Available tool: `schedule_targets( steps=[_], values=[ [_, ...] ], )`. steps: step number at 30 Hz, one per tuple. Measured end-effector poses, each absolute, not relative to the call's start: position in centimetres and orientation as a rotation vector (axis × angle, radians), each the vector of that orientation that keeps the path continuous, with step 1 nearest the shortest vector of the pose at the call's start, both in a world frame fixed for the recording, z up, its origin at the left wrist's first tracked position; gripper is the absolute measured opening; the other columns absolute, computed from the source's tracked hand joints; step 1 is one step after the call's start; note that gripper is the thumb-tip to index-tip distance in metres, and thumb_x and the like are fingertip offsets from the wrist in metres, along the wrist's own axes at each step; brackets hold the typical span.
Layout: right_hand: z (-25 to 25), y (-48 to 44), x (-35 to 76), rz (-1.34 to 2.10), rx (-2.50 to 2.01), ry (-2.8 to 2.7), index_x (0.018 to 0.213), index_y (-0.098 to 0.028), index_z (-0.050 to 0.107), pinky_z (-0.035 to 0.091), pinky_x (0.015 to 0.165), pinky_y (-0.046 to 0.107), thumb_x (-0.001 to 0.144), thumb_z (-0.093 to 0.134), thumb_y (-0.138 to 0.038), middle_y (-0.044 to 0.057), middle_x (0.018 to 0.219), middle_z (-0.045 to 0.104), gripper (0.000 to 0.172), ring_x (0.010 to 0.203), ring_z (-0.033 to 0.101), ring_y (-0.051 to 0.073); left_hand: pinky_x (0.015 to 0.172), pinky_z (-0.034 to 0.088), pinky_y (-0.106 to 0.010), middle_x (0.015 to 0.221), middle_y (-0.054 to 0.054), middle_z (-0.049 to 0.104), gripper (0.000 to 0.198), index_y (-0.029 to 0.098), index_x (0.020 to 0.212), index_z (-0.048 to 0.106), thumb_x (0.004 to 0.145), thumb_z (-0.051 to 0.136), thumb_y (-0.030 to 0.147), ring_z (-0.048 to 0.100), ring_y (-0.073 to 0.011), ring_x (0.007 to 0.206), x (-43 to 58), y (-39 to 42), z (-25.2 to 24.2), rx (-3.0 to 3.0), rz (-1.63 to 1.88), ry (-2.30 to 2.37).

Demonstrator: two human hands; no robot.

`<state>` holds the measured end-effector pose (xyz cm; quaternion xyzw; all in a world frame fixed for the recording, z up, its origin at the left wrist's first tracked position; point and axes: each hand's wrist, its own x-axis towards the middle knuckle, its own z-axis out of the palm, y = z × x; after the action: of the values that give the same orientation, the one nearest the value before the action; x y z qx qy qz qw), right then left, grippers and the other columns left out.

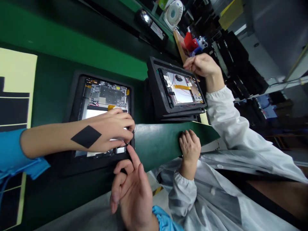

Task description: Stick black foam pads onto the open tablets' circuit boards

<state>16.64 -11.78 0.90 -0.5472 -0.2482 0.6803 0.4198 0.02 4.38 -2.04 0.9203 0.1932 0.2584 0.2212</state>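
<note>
An opened tablet-like device (108,95) with an exposed circuit board lies in a black foam tray (74,83). Reaching across it from the left, my left hand (110,130) has a black diamond patch on its back. Its fingers bend down at the device's right side, with thumb and forefinger close together; whatever they pinch is too small to make out. From below comes my right hand (134,189), palm showing. Its forefinger stretches to the tray-side edge of the device beside my left thumb, while the other fingers curl loosely, apart and without anything in them.
To the right, a second opened device (181,88) rests on stacked black foam trays (154,73). A co-worker's hand (203,65) is beside it; their other hand (190,144) rests at the green table's (158,138) edge. A white fan (173,14) stands at the back.
</note>
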Motion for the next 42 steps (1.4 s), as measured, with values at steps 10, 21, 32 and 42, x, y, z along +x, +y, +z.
schedule_targets(
  steps=[10, 21, 32, 42],
  values=[
    [1.5, -11.8, 17.0, 1.571, -1.474, -0.926, 0.131, -0.019, 0.064, 0.065, 0.072, 0.036, 0.102, 0.065, -0.046, 0.01, 0.117, 0.071, 0.04, 0.09, 0.071, 0.02, 0.082, 0.037, -0.043, 0.091, -0.001, 0.062, 0.006, 0.023, 0.075, 0.063, 0.079, 0.06, 0.02, 0.053, -0.0228, 0.09, 1.3, 4.1, -1.4, 2.534, 0.624, 0.591],
    [3.6, -10.2, 18.6, 1.19, -1.832, -2.019, 0.165, -0.017, 0.035, 0.042, 0.055, 0.027, 0.106, 0.049, -0.05, 0.001, 0.064, 0.063, 0.069, 0.051, 0.053, 0.017, 0.09, 0.037, -0.043, 0.105, -0.004, 0.064, 0.007, 0.024, 0.092, 0.061, 0.094, 0.056, 0.019, 0.055, -0.0258, 0.101, 0.2, 3.9, -2.3, 2.556, 0.695, 0.484],
    [4.2, -8.2, 19.3, 0.962, -1.789, -2.185, 0.149, -0.014, 0.058, 0.049, 0.06, 0.029, 0.106, 0.048, -0.041, 0.009, 0.08, 0.078, 0.052, 0.064, 0.07, 0.023, 0.104, 0.041, -0.047, 0.122, -0.007, 0.061, 0.019, 0.024, 0.11, 0.062, 0.095, 0.052, 0.017, 0.052, -0.0272, 0.117, -1.0, 2.7, -2.1, 2.442, 0.71, 0.61],
    [1.4, -4.9, 21.5, 0.655, -1.515, -2.394, 0.132, -0.02, 0.074, 0.052, 0.07, 0.025, 0.107, 0.05, -0.032, 0.009, 0.091, 0.08, 0.037, 0.076, 0.074, 0.019, 0.091, 0.046, -0.047, 0.108, -0.009, 0.062, 0.011, 0.022, 0.093, 0.063, 0.099, 0.053, 0.024, 0.057, -0.0309, 0.105, -1.7, 0.4, -2.4, 2.576, 0.802, 0.893]
  ],
)
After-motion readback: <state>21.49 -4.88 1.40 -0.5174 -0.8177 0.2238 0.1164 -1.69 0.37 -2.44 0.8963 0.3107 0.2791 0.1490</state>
